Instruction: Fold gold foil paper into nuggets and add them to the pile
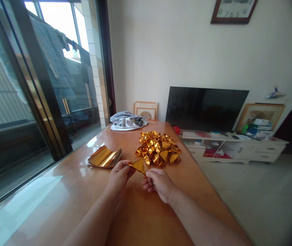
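Note:
A gold foil paper (pixel 138 166), folded to a triangular shape, is stretched between my two hands just above the table. My left hand (pixel 121 173) pinches its left corner between thumb and fingers. At its lower right corner, the thumb and forefinger of my right hand (pixel 158 182) grip the foil, the other fingers curled beneath. Right behind it lies a heap of folded gold foil pieces (pixel 158 147), shiny and pointed. A stack of flat gold foil sheets (pixel 104 157), slightly curled, rests beyond my left hand.
The glossy wooden table (pixel 146 218) runs away from me, its right edge dropping to a tiled floor. Bundled grey clothing (pixel 127 122) sits at the far end. Beyond stand a television (pixel 204 108) and a white cabinet (pixel 250 150); glass doors (pixel 43 85) line the left.

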Motion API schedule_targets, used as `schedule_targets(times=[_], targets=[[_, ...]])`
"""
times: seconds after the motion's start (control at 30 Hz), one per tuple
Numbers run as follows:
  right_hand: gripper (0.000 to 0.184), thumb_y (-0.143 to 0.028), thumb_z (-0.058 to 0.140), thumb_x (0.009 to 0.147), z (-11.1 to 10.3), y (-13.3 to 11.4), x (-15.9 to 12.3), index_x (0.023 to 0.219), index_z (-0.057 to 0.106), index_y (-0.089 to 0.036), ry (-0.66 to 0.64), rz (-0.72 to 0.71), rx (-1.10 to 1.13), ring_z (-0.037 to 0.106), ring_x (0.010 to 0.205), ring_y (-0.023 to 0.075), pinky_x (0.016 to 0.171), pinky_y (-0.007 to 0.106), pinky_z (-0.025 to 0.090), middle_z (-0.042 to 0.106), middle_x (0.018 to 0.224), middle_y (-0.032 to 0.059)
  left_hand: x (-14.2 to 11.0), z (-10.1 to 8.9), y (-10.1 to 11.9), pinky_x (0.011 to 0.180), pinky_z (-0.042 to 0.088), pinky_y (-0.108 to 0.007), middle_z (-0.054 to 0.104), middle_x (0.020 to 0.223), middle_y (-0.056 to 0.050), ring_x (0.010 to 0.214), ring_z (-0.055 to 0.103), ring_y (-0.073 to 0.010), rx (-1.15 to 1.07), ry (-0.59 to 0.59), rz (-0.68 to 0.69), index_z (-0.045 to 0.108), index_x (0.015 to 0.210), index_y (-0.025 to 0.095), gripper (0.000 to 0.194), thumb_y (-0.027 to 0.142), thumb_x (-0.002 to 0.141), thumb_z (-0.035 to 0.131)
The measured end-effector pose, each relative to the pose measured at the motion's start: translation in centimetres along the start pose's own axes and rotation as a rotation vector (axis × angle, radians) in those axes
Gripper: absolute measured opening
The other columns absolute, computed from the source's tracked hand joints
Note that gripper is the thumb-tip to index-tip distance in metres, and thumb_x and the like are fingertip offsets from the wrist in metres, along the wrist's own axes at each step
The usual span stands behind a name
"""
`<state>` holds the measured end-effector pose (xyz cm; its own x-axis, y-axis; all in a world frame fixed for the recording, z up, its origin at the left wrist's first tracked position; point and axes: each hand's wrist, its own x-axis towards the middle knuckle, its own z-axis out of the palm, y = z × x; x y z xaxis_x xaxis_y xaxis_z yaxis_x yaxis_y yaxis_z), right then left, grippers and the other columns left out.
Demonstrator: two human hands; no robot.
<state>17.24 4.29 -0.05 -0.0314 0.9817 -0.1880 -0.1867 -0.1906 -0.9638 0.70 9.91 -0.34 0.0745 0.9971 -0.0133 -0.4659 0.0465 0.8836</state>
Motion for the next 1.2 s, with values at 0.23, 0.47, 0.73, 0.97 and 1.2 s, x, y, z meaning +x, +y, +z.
schedule_targets(times=[0.23,0.47,0.73,0.97,1.2], targets=[[0.013,-0.027,0.053,0.079,-0.1,0.4,0.4,0.077,0.060,-0.016,0.043,-0.052,-0.138,0.057,0.048,0.0086,0.044,0.017,0.033,0.068,0.063,0.0021,0.1,-0.1,-0.2,0.084,0.057,-0.028,0.071,0.087,-0.004,0.084,0.070,-0.0147,0.035,-0.022,-0.005,0.061,0.094,0.016,0.026,0.012,0.072,0.075],[0.015,-0.028,0.052,0.080,-0.1,0.0,0.3,0.076,0.060,-0.016,0.088,-0.091,-0.219,0.058,0.048,0.0096,0.044,0.018,0.033,0.068,0.063,0.0019,0.1,-0.2,-0.3,0.083,0.056,-0.027,0.070,0.087,-0.003,0.083,0.068,-0.0135,0.062,-0.024,0.011,0.060,0.094,0.017,0.028,0.014,0.071,0.076],[0.023,-0.030,0.047,0.087,-0.3,0.7,-0.2,0.074,0.063,-0.018,0.133,-0.340,-0.546,0.062,0.057,0.0133,0.051,0.021,0.041,0.069,0.068,0.0007,0.5,-0.4,-0.6,0.085,0.056,-0.029,0.069,0.088,-0.003,0.085,0.070,-0.0148,0.098,0.039,0.029,0.061,0.095,0.017,0.025,0.011,0.073,0.071],[0.016,-0.030,0.057,0.087,0.2,0.8,-1.0,0.084,0.070,-0.021,0.257,-0.545,-0.916,0.061,0.061,0.0138,0.056,0.023,0.036,0.070,0.068,0.0001,0.2,-0.2,-0.6,0.082,0.055,-0.027,0.068,0.087,-0.002,0.082,0.068,-0.0130,0.130,0.050,0.072,0.062,0.095,0.016,0.026,0.013,0.071,0.072],[0.015,-0.022,0.054,0.090,0.3,0.5,-1.0,0.082,0.067,-0.021,0.378,-0.637,-1.205,0.063,0.067,0.0149,0.059,0.026,0.030,0.073,0.076,0.0019,-0.3,0.2,-0.3,0.077,0.054,-0.026,0.067,0.087,-0.002,0.077,0.065,-0.0126,0.161,0.035,0.098,0.063,0.096,0.015,0.028,0.019,0.070,0.074]])
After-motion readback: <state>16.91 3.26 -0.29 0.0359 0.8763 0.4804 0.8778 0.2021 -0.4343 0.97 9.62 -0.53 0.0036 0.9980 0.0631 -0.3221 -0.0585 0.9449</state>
